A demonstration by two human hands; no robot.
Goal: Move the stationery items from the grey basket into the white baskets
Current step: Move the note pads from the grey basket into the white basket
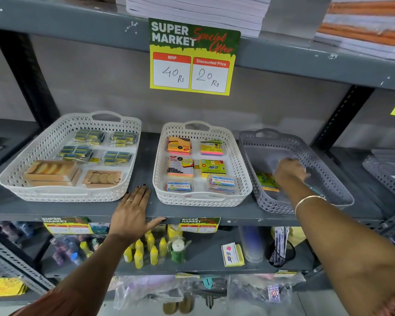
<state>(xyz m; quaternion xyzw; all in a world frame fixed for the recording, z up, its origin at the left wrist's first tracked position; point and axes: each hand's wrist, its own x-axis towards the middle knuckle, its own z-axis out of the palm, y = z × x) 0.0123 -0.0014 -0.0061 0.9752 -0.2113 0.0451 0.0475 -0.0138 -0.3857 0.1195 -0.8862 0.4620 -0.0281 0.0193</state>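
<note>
- The last pad [267, 181], a yellow-green packet, lies flat near the front left of the grey basket [328, 179], almost empty otherwise.
- Right hand [289, 171] is inside that basket, just beside the pad; motion blur hides its grip, so I cannot tell whether it is closed.
- Left hand [132, 213] lies flat and released on the shelf [214, 213] between the white baskets [201, 199].
- The pad looks light, stiff and wrapped in slick film; pinching its edges should hold best.
</note>
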